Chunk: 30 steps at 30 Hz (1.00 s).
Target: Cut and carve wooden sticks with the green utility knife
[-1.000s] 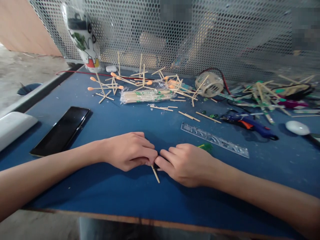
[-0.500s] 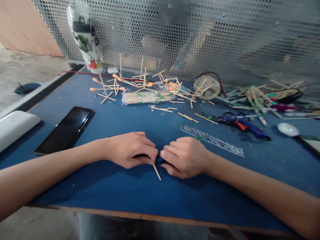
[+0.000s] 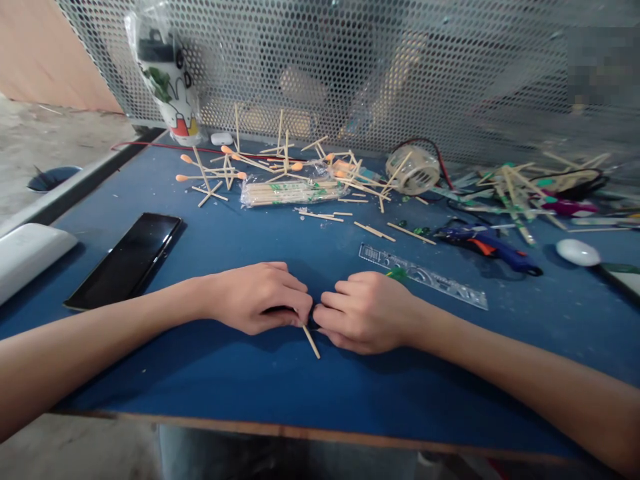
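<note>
My left hand (image 3: 265,300) is closed, thumb and finger pinching a short thin wooden stick (image 3: 311,342) low over the blue table. The stick slants towards the table's front edge. Just to its right, my right hand (image 3: 365,313) is curled with its fingertips near the stick. What it grips is mostly hidden; a bit of green (image 3: 397,274) shows behind its knuckles. Beyond that hand lies a clear plastic ruler (image 3: 425,277).
A black phone (image 3: 125,260) and a white case (image 3: 37,257) lie left. Behind are a bag of sticks (image 3: 290,192), stick frames with orange tips (image 3: 203,177), a tape roll (image 3: 413,171) and a blue glue gun (image 3: 493,249). A wrapped cup (image 3: 175,100) stands by the mesh panel (image 3: 280,53).
The right hand has shifted slightly left, nearer the left hand and stick. A little more green shows behind it. The left hand keeps its pinch on the stick.
</note>
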Motion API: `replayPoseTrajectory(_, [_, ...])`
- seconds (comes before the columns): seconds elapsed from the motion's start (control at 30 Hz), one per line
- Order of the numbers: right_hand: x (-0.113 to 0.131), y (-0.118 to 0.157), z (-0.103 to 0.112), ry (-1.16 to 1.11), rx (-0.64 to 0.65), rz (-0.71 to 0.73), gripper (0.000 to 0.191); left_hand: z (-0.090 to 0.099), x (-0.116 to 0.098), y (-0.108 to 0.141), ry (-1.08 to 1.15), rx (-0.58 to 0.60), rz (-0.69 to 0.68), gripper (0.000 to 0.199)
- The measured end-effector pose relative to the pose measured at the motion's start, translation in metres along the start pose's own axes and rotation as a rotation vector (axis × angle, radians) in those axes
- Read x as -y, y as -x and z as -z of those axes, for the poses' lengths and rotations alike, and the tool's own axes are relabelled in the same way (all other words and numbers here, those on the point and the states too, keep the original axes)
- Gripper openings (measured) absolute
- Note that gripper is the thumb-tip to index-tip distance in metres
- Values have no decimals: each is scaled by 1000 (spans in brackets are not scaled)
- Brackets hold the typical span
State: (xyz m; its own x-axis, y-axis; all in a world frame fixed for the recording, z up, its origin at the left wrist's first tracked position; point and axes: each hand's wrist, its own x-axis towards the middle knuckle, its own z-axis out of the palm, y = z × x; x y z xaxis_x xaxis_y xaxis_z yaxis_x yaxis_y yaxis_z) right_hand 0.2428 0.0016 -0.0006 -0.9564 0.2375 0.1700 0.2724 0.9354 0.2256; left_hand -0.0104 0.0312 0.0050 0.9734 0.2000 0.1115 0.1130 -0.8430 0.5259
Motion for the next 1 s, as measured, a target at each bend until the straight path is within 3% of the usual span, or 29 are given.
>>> replayPoseTrajectory(0.37, [-2,-2,5,-24,118,10,17,-2,0,-1,4,2,7,13])
replayPoseTrajectory(0.57, [1,-4,5,45,105,13,24,-5,0,-3,2,-11,20,10])
replayPoseTrajectory(0.8, [12,-2,6,38,131,-84,12,-3,-4,-3,-34,-5,38,8])
replayPoseTrajectory(1.0, [11,0,4,61,78,-63,16,-3,-3,-3,-39,15,41,10])
